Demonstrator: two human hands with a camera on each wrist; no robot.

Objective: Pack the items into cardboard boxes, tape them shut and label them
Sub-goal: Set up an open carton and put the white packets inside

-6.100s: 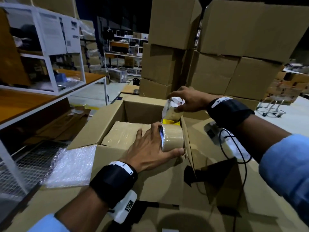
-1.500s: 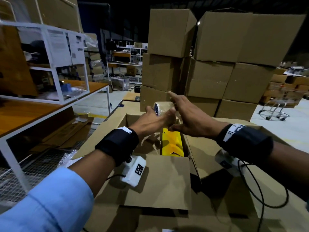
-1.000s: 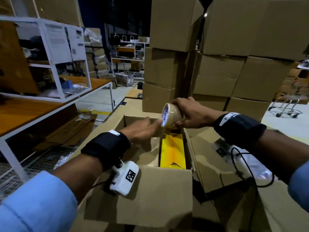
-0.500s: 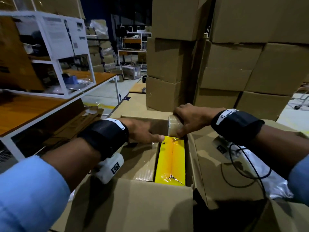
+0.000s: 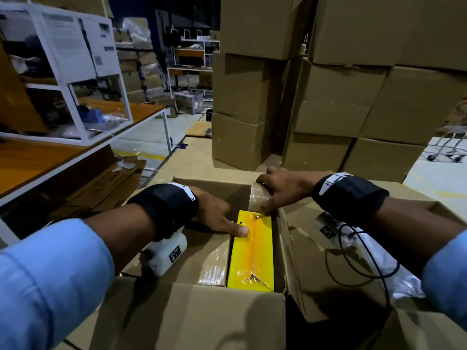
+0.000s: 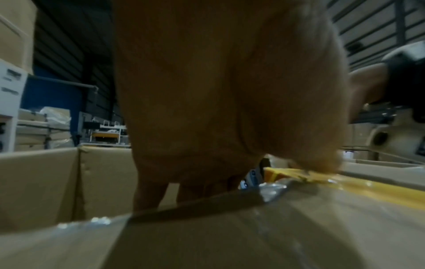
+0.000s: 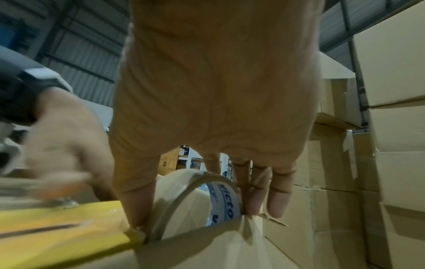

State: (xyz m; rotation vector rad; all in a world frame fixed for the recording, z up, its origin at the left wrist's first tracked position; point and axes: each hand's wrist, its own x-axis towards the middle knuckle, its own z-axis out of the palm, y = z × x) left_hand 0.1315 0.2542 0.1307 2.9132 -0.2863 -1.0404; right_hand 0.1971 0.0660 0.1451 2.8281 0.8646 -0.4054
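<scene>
An open cardboard box (image 5: pixel 192 314) holds a yellow pack (image 5: pixel 250 251) along its right wall and a brown taped parcel (image 5: pixel 204 261) to the left of it. My right hand (image 5: pixel 273 195) grips a roll of tan packing tape (image 5: pixel 256 199) at the far right corner of the box, just past the yellow pack's end. In the right wrist view the thumb and fingers clamp the tape roll (image 7: pixel 195 196) from both sides. My left hand (image 5: pixel 225 221) reaches into the box with straight fingers, its thumb resting on the yellow pack's (image 6: pixel 345 183) edge.
Stacked cardboard boxes (image 5: pixel 328 109) form a wall right behind the open box. A white-framed table with a wooden top (image 5: pixel 75 152) stands at the left, with flat cardboard under it. A trolley (image 5: pixel 449 147) is at the far right. A black cable (image 5: pixel 353 263) lies across the right flap.
My right hand took the tape roll from the left and lowered it from above the box into its far right corner. My left hand dropped into the box onto the yellow pack.
</scene>
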